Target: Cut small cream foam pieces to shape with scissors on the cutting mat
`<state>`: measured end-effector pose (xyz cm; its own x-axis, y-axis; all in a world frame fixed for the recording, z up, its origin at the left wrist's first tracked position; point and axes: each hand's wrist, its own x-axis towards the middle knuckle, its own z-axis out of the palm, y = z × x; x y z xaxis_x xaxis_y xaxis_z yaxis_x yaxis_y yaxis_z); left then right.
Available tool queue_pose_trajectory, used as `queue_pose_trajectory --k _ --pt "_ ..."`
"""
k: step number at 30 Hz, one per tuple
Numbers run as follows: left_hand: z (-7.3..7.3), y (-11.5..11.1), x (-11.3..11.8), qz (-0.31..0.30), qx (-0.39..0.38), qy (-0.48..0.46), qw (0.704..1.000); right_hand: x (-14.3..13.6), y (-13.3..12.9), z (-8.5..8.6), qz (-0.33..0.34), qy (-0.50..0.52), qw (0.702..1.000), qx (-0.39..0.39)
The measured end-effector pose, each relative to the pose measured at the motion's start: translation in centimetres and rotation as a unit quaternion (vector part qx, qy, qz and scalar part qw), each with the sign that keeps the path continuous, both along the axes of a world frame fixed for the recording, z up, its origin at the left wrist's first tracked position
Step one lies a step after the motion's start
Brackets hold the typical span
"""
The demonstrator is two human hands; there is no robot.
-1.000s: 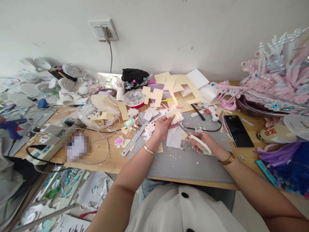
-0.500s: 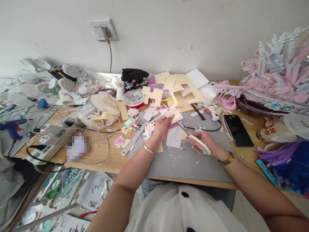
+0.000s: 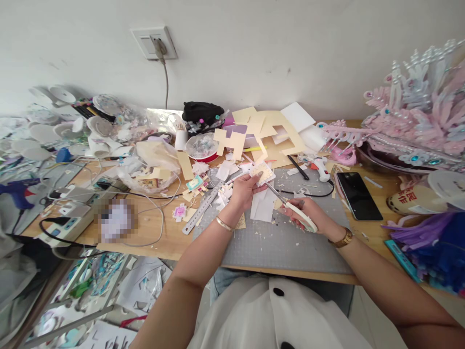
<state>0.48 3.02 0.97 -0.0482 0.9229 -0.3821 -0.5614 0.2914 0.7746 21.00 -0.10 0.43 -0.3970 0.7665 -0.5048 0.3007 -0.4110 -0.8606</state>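
Observation:
My left hand (image 3: 244,190) pinches a small cream card piece (image 3: 264,173) with a patterned edge above the grey cutting mat (image 3: 290,247). In my right hand (image 3: 303,213) is a pair of scissors (image 3: 301,216) with pale handles; the blades point up and left, their tips at the card's lower edge. Whether the blades are apart is too small to tell. White paper (image 3: 262,206) lies beneath the hands among tiny scraps. Left of my left hand are a steel ruler (image 3: 201,212) and small decorated card pieces (image 3: 194,183).
Cut cream card sheets (image 3: 271,127) lie at the back. A white glue gun (image 3: 321,169), a black pen (image 3: 298,167) and a phone (image 3: 359,196) are to the right, beside a lidded cup (image 3: 410,198). Power strips (image 3: 69,225) and cables crowd the left.
Almost nothing differs. Both hands, the card and the scissors keep their places; the view has shifted very slightly.

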Motion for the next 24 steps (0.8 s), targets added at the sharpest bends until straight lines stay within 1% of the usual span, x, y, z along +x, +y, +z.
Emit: queue_pose_trajectory --k 5,11,16,24 --pt "0.0 0.2 -0.4 0.021 0.008 -0.008 1.000 0.2 0.2 -0.8 -0.009 -0.014 1.000 0.020" --pt "0.3 0.1 -0.3 0.014 0.008 -0.007 1.000 0.2 0.3 -1.1 -0.012 -0.007 1.000 0.026" --pt "0.3 0.0 -0.1 0.007 0.006 -0.001 1.000 0.1 0.3 -0.7 -0.020 0.006 1.000 0.018" --pt "0.3 0.0 -0.1 -0.003 0.008 0.009 1.000 -0.3 0.2 0.4 -0.030 0.013 0.999 0.000"
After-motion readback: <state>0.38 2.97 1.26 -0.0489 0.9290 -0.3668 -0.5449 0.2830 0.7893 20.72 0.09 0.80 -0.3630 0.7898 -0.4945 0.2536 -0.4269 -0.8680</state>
